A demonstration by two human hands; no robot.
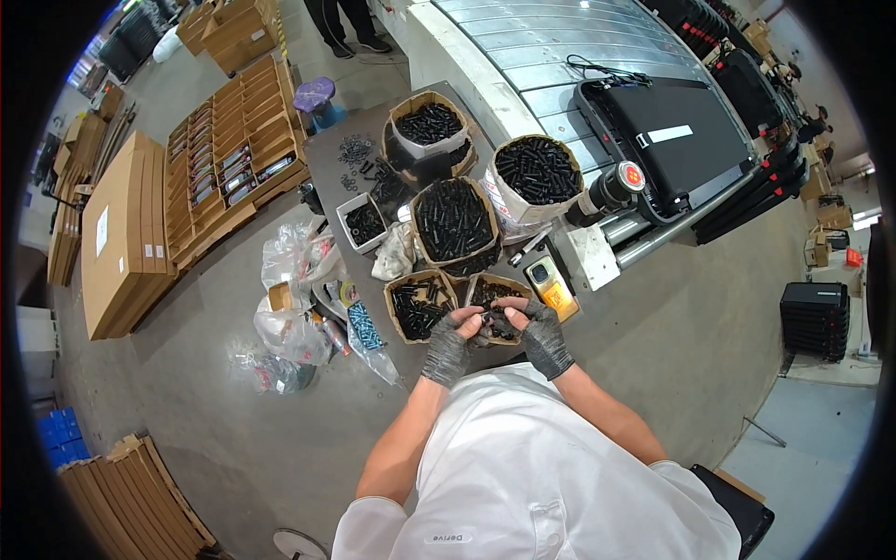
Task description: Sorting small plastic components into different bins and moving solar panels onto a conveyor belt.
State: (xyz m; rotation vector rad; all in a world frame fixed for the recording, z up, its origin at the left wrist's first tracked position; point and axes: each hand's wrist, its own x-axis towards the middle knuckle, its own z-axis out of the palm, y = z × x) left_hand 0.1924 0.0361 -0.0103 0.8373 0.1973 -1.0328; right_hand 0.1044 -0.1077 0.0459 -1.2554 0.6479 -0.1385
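Where left hand (450, 347) and right hand (543, 336) nearly meet, both pinch a dark part (487, 318).

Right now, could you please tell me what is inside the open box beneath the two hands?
Small black parts show inside the open box. The left hand and right hand hide part of it, and whatever lies under the top layer cannot be seen.

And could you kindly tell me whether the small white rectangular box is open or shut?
Open: no lid covers the small white box, and black parts show inside.
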